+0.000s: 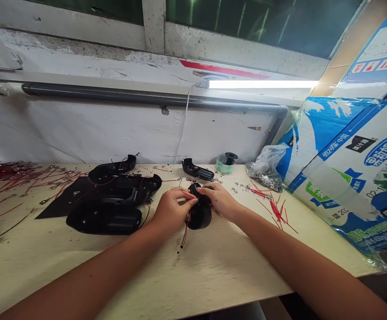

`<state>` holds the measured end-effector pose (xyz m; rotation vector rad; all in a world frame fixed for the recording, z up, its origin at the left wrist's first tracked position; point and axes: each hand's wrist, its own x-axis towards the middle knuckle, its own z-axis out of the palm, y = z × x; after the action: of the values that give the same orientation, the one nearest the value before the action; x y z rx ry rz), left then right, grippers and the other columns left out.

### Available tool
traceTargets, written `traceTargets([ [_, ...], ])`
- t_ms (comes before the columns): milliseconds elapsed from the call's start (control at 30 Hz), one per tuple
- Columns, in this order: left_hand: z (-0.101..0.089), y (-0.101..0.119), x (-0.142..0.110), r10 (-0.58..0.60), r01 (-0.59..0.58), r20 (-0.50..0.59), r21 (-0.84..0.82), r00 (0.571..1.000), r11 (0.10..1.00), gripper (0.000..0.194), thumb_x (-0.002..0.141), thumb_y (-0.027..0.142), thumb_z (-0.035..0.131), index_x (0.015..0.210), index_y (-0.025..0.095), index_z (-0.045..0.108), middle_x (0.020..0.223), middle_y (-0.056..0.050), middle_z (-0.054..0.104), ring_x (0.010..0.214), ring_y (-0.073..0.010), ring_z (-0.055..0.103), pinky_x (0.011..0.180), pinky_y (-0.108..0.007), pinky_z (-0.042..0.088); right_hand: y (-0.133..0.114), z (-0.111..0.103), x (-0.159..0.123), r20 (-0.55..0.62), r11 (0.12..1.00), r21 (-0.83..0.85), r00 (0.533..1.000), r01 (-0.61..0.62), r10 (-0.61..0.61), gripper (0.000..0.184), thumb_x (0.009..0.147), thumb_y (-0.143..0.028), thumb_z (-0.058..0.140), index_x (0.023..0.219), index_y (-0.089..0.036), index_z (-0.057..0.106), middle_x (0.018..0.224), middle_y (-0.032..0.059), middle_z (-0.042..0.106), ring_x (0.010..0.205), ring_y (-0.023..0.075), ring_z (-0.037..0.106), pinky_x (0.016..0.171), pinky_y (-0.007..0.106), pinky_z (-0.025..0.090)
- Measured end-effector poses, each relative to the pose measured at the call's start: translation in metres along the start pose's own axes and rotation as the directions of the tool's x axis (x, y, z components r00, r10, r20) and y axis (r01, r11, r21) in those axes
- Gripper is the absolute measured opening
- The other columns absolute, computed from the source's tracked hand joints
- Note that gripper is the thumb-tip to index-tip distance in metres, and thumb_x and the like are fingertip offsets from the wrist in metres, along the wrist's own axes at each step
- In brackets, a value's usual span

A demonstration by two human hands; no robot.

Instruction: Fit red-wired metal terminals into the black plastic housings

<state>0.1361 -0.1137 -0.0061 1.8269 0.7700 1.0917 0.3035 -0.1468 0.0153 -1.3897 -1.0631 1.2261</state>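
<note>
A glossy black plastic shell (pixel 200 218) with a rounded end is between my two hands in front of me. The fingers of my left hand (pixel 175 205) are closed at its left side, with a red wire (pixel 189 194) by the thumb and fingertips. My right hand (pixel 223 201) grips the shell's upper right part; its fingertips are partly hidden. From the shell's left side, thin red and black leads (pixel 184 235) trail onto the table and end in small dark connectors.
More black shells (pixel 105 218) lie left of my hands, near a black sheet (pixel 55 206). Another shell (pixel 197 170) sits behind. Beyond are a tape roll (pixel 225 164), a plastic bag of small metal parts (pixel 267 171), loose red wires (pixel 279 210) and a blue-white carton (pixel 343 151).
</note>
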Motion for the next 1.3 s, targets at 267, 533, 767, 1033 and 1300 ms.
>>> traceTargets([
  [267,-0.003,-0.002,0.008,-0.100,0.076,-0.201,-0.123,0.975,0.990,0.028,0.085,0.034,0.068,0.107,0.016,0.070,0.117,-0.011,0.065,0.113,-0.0237,0.062,0.099,-0.040,0.051,0.000,-0.004,0.003,-0.042,0.981,0.177,0.996,0.081,-0.075,0.034,0.068,-0.045,0.079,0.073,-0.017,0.060,0.059,-0.0032,0.054,0.050,0.0108,0.048,0.042,0.021,0.034],
  [533,0.004,0.015,0.001,-0.420,0.434,0.161,-0.554,0.893,0.711,0.044,0.086,0.037,0.069,0.123,0.018,0.054,0.108,-0.011,0.070,0.090,-0.0220,0.070,0.077,-0.034,0.056,-0.001,0.001,-0.002,0.037,0.984,0.087,0.987,0.155,-0.159,0.045,0.073,-0.061,0.073,0.078,-0.020,0.056,0.054,-0.0067,0.046,0.040,0.0097,0.040,0.037,0.023,0.031],
  [767,0.000,0.023,0.001,-0.440,0.454,0.167,-0.551,0.882,0.700,0.044,0.083,0.035,0.074,0.118,0.022,0.051,0.087,-0.001,0.068,0.071,-0.0157,0.067,0.068,-0.029,0.052,-0.004,0.000,-0.005,-0.004,0.986,0.138,0.996,0.092,-0.092,0.034,0.077,-0.047,0.067,0.089,-0.025,0.045,0.060,-0.0102,0.040,0.046,0.0077,0.033,0.042,0.019,0.023],
  [1033,-0.003,0.016,0.004,-0.480,0.488,0.191,-0.603,0.856,0.631,0.042,0.092,0.033,0.063,0.125,0.031,0.037,0.097,-0.002,0.066,0.073,-0.0166,0.068,0.067,-0.034,0.055,-0.012,-0.002,-0.006,-0.022,0.949,0.171,0.964,0.264,-0.264,0.031,0.075,-0.035,0.069,0.087,-0.025,0.043,0.070,-0.0093,0.047,0.045,0.0062,0.038,0.042,0.022,0.032],
  [1300,-0.002,0.013,0.005,-0.476,0.481,0.189,-0.617,0.859,0.623,0.033,0.092,0.029,0.063,0.117,0.027,0.041,0.102,-0.004,0.068,0.083,-0.0169,0.070,0.066,-0.029,0.055,-0.004,-0.003,-0.001,0.072,0.953,0.051,0.950,0.299,-0.302,0.029,0.081,-0.045,0.069,0.094,-0.020,0.063,0.067,-0.0033,0.053,0.062,0.0137,0.055,0.059,0.030,0.052],
])
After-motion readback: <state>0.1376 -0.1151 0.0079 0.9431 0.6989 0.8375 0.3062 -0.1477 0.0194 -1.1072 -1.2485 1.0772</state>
